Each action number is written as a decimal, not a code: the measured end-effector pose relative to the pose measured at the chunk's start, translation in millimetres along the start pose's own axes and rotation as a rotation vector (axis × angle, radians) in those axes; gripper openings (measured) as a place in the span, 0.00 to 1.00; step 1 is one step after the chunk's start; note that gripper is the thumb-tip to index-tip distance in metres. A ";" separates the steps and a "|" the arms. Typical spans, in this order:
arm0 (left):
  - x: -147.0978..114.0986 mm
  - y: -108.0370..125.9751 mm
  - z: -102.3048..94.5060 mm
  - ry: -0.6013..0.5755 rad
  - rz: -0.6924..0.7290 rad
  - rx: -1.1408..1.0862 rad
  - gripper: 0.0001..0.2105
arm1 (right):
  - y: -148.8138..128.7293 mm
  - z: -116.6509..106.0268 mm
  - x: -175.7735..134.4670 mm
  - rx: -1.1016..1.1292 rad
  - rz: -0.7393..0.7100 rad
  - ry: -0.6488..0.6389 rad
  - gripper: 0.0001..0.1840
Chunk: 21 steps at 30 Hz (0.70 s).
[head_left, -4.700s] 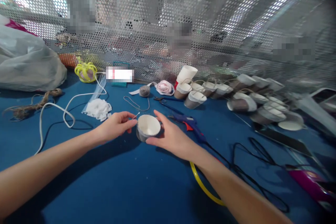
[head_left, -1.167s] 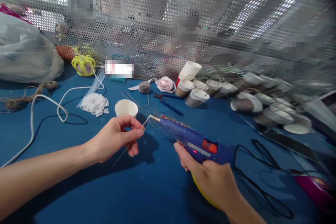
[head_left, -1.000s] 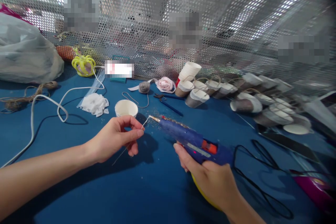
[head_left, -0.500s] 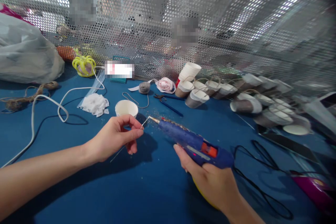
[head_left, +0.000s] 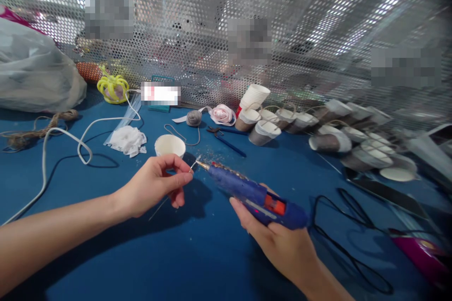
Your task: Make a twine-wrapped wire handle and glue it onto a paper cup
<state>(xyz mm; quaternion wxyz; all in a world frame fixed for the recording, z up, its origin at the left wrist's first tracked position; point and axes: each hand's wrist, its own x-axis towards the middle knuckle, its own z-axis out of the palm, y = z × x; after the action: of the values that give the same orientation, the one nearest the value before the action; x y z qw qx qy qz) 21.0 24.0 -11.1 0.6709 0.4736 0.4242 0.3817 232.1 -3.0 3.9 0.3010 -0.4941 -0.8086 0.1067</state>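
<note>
Blue unlabelled glue gun [head_left: 250,193], nozzle at wire [head_left: 192,165]

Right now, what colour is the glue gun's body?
Blue, with an orange-red trigger part; the glue gun shows clearly in the head view.

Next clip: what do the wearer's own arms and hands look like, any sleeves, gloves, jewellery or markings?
Both forearms are bare right to the picture's edge, with no sleeves in view. The left hand and the right hand wear no gloves. No ring, watch, bracelet or marking shows on either. Fingernails look short and unpainted.
</note>
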 end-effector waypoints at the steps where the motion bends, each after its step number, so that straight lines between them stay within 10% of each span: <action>1: -0.1 -0.6 -0.3 -0.009 -0.004 -0.010 0.12 | 0.0 -0.4 0.2 0.004 0.005 -0.003 0.08; 21: 0.2 -1.9 -1.0 -0.079 -0.060 -0.163 0.13 | 10.7 5.6 -7.1 -0.124 -0.042 0.093 0.13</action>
<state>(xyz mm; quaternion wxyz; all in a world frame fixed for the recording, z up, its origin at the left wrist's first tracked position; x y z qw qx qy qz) 20.3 24.0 -13.1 0.7346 0.4192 0.3788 0.3757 239.0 -3.1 -8.3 0.3093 -0.4992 -0.8090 0.0272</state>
